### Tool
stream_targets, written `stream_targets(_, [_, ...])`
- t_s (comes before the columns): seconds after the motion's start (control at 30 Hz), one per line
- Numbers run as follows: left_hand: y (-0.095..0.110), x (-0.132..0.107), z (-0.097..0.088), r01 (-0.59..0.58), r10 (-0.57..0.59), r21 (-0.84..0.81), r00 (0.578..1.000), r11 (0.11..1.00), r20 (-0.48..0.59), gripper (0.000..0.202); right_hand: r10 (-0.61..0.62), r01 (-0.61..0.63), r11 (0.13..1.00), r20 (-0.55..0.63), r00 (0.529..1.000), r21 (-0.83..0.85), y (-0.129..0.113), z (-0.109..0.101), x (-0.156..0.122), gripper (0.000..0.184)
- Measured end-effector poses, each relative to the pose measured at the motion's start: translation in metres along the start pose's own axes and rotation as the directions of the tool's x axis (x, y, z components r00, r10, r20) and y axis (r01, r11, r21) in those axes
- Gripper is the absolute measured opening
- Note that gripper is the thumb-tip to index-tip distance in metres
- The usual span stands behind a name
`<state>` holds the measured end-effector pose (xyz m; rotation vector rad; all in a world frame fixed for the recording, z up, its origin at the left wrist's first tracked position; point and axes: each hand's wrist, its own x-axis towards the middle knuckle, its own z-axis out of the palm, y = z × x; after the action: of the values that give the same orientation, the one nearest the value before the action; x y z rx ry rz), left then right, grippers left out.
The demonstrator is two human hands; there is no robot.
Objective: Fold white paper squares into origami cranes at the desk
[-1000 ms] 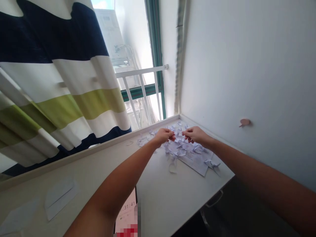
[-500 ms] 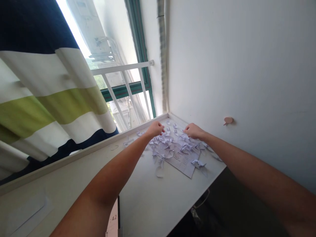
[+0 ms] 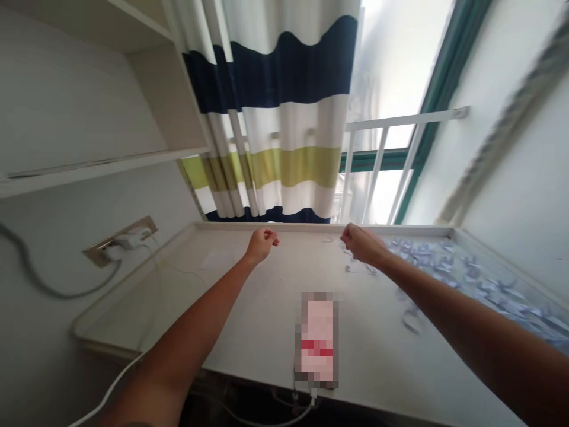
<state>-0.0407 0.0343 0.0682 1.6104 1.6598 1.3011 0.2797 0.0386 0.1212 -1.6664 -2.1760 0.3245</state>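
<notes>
My left hand is over the back of the white table, its fingers curled in and the fingertips close together. Nothing shows between them. My right hand is closed in a loose fist farther right, and no object sticks out of it. Just below and beside it are small folded white paper pieces. Many more folded papers spread over the right end of the table, partly behind my right forearm. Between my forearms lies a phone, its screen blurred out by blocks.
A pale flat sheet lies left of my left hand. Plugs sit in a wall socket at the left, with cables hanging. A cable runs from the phone over the front edge. A striped curtain and white railing stand behind.
The view has swung left, bringing the shelf, socket and whole phone into sight. Both hands have moved left, away from the heap of folded papers, and are wider apart.
</notes>
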Motion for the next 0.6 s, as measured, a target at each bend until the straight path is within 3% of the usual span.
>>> stream_targets(0.1, [-0.046,-0.03,-0.075,0.023,-0.011,0.144,0.997,0.989,-0.082,0.024,-0.19,0.188,0.982,0.09,0.978,0.03,-0.085,0.048,0.023,0.026])
stream_targets(0.2, [-0.083,-0.057,-0.119,0.036,-0.021,0.295,0.998,0.955,-0.055,0.056,-0.362,0.354,0.932,0.177,0.915,0.071,-0.155,0.102,0.037,0.051])
stream_targets(0.33, [-0.121,-0.071,-0.144,0.102,-0.07,0.46,0.994,0.882,-0.084,0.055,-0.45,0.443,0.892,0.275,0.85,0.09,-0.214,0.169,0.048,0.045])
stream_targets(0.4, [-0.134,-0.07,-0.152,0.165,-0.111,0.509,0.985,0.845,-0.136,0.054,-0.406,0.41,0.911,0.282,0.869,0.05,-0.231,0.194,0.056,0.049])
stream_targets(0.5, [-0.148,-0.067,-0.161,0.195,-0.136,0.528,0.979,0.826,-0.149,0.039,-0.371,0.381,0.924,0.281,0.885,0.018,-0.247,0.215,0.072,0.047])
stream_targets(0.6, [-0.153,-0.066,-0.167,0.199,-0.135,0.509,0.978,0.837,-0.161,0.023,-0.38,0.391,0.92,0.289,0.879,0.02,-0.253,0.22,0.086,0.039])
